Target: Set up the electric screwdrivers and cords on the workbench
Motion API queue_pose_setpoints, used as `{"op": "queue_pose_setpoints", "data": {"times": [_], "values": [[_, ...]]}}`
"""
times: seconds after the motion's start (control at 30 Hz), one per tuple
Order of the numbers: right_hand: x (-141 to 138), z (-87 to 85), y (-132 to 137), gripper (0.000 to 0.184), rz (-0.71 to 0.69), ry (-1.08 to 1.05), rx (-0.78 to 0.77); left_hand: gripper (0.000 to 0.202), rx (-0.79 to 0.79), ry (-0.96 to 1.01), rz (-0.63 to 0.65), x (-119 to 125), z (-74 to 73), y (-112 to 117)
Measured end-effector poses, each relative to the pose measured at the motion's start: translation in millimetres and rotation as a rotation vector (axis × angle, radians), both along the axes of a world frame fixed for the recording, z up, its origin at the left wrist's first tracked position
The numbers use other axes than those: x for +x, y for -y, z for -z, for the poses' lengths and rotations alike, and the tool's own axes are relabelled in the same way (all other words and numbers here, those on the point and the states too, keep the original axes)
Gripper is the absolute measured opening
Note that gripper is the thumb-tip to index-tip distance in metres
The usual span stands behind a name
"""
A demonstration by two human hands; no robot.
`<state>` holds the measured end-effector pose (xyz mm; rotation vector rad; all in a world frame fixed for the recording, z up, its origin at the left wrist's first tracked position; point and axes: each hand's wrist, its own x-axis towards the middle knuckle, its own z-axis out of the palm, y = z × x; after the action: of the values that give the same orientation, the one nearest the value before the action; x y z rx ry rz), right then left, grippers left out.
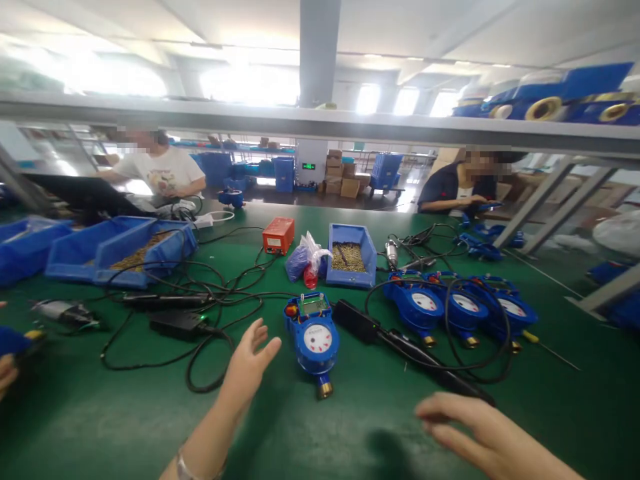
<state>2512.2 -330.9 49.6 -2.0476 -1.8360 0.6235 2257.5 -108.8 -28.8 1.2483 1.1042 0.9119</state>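
A blue water meter (318, 339) with a white round dial, a small circuit board at its top and a brass end stands on the green table in front of me. My left hand (251, 355) hovers just left of it, fingers apart and holding nothing. Lower right, my right hand (463, 427) is in the air, slightly blurred, its thumb and fingers apart with nothing between them. Nearest to it lies a long black electric screwdriver (425, 363) with a cable. Several more blue water meters (425, 303) are lined up beyond that hand.
A blue bin of small brass screws (350, 257), a red box (279, 235) and plastic bags (306, 260) stand behind the meter. Black cables and a black adapter (177, 325) lie left; blue bins (145, 250) sit farther left. A shelf (320, 120) crosses above. Two people sit opposite; another person's hand shows at the left edge.
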Motion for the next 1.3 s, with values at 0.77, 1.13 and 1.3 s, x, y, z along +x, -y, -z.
{"op": "queue_pose_setpoints", "data": {"times": [0.77,1.13,1.3], "values": [[56,107.0,-97,0.045,0.399,0.696,0.002,0.077,-0.276,0.3,0.307,55,26.8,-28],[59,66.4,-33,0.021,0.367,0.572,0.046,0.078,-0.343,0.262,0.237,41,24.1,53],[65,66.2,-54,0.017,0.152,0.522,0.014,0.085,-0.318,0.318,0.202,58,21.2,74]]}}
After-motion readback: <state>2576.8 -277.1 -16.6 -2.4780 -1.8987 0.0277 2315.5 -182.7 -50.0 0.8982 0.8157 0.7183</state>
